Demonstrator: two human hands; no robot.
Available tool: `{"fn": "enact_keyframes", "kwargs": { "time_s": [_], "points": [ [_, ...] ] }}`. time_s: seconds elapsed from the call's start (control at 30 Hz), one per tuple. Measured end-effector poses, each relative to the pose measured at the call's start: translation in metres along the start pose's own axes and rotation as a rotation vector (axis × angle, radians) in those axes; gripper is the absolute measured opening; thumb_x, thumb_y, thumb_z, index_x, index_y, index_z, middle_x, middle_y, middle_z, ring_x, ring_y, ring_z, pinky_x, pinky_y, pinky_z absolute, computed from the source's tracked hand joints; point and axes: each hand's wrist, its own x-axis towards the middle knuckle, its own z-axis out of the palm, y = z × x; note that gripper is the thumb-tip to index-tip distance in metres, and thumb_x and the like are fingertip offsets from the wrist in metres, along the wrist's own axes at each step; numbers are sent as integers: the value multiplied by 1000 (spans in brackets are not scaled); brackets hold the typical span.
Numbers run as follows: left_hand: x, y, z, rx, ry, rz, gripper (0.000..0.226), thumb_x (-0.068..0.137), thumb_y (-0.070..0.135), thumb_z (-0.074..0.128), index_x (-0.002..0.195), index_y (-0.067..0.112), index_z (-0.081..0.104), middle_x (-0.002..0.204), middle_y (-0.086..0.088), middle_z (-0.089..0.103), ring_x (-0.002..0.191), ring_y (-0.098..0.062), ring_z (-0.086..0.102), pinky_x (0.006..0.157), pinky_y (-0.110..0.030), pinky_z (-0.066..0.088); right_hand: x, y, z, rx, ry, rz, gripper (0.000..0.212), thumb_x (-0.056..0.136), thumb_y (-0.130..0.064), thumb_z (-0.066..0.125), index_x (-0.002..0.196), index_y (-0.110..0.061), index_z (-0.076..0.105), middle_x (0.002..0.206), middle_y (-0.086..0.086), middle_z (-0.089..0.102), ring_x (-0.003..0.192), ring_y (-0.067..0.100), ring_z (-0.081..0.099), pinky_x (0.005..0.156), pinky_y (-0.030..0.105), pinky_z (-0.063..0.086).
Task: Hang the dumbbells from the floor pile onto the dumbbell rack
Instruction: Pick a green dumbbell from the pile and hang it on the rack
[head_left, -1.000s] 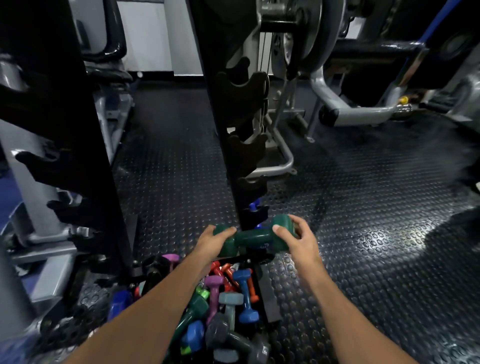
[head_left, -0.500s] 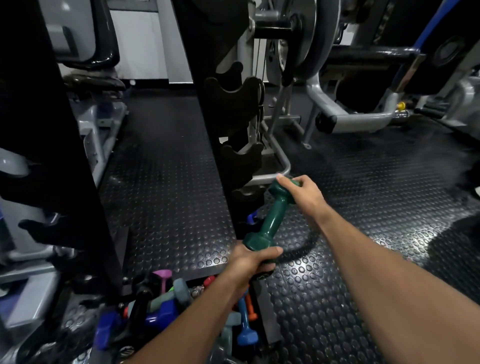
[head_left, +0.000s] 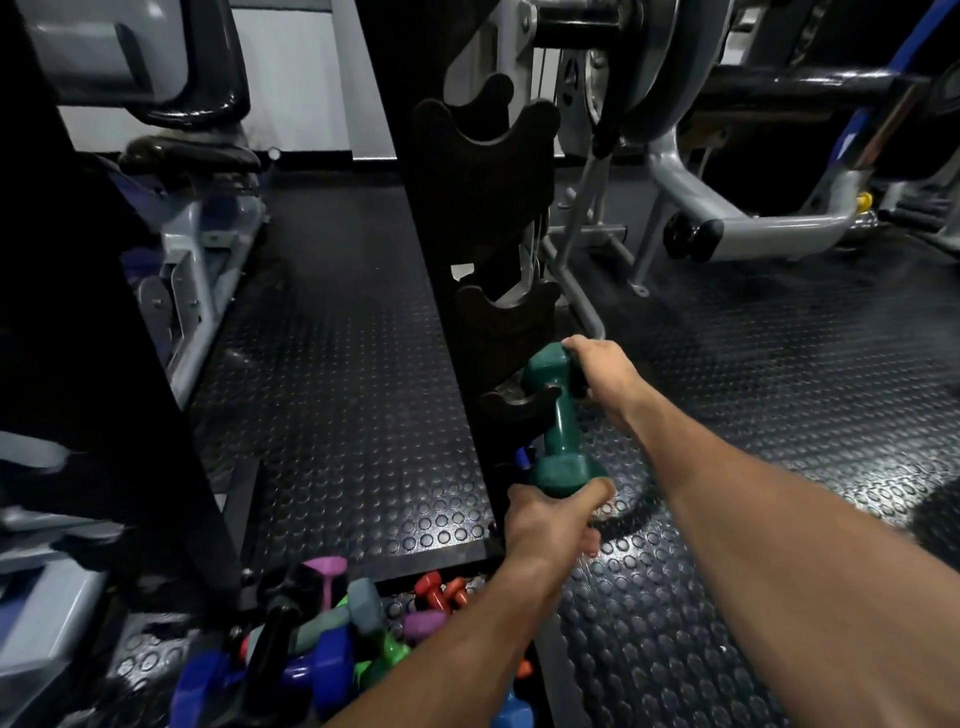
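Both hands are closed on the green dumbbell (head_left: 558, 415) at frame centre, left hand (head_left: 550, 525) gripping the lower head, right hand (head_left: 597, 371) the upper, beside a rack cradle (head_left: 514, 402); rigid, seemingly light, best held by its heads.

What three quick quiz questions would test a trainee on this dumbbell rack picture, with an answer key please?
1. True or false: both hands hold the green dumbbell.
2. Which part of it does the left hand grip? A) handle B) near head C) far head
3. Fill in: its handle lies at the lowest ____ of the dumbbell rack.

Key: 1 true, since the right hand grips the far head. 2 B. 3 cradle; whether it is fully seated cannot be told. The floor pile lies below the left forearm.
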Motion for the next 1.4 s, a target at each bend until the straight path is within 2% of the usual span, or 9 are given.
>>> {"fn": "enact_keyframes", "kwargs": {
  "time_s": [0.17,0.4,0.5,0.63,0.9,1.03,1.17,1.3,1.4],
  "points": [
    [7,7,-3,-34,51,48,38,72,39,84,90,7,75,58,-1,65,53,-18,62,58,-30,55,23,14,7,14,-8,-18,29,101,-34,55,86,-15,72,88,4,74,82,18,68,67,30,47],
    [9,7,-3,-115,22,15,35,79,43,82,96,13,76,64,4,68,58,-17,63,69,-32,61,21,4,17,91,-77,38,52,101,-13,47,51,-20,61,39,-11,54,33,1,47,35,15,32],
    [8,9,-6,-134,19,-25,36,78,44,83,98,15,75,66,0,73,63,-20,70,81,-40,65,31,5,9,191,-80,65,38,101,-39,46,83,-14,68,62,-5,69,47,6,60,53,24,41],
    [11,6,-18,-162,0,-25,44,79,42,84,110,12,72,85,-9,80,84,-29,78,85,-41,64,27,0,8,163,-107,70,62,96,-56,36,115,-6,67,97,9,75,65,17,67,63,32,44],
    [9,8,-12,-96,198,82,62,57,57,88,107,22,72,88,5,79,75,-14,72,76,-33,62,16,-6,12,144,-91,79,53,96,-52,42,111,-11,71,98,8,75,56,13,55,51,27,38],
    [4,12,-5,-31,297,117,73,60,47,96,116,18,60,96,6,74,84,-5,71,84,-24,59,24,0,12,217,-48,65,57,83,-54,53,107,-6,71,98,15,70,67,20,49,61,32,39],
    [1,0,-11,-73,234,52,47,78,51,85,111,21,69,92,4,76,78,-6,71,62,-12,48,5,-10,24,203,-169,45,56,102,-41,41,54,-24,64,58,-4,38,51,12,30,53,26,28],
    [1,-2,-12,6,279,41,53,81,57,79,111,15,67,91,-2,75,71,-11,70,48,-14,45,6,-3,34,263,-227,33,62,108,-37,35,55,-21,63,52,-8,59,43,8,46,41,18,36],
    [2,2,-9,155,330,54,78,76,61,81,125,9,50,106,-4,68,85,-17,69,61,-20,48,0,-3,30,269,-285,65,58,108,-36,32,68,-12,68,51,-4,63,37,5,53,37,15,39]
  ]
}}
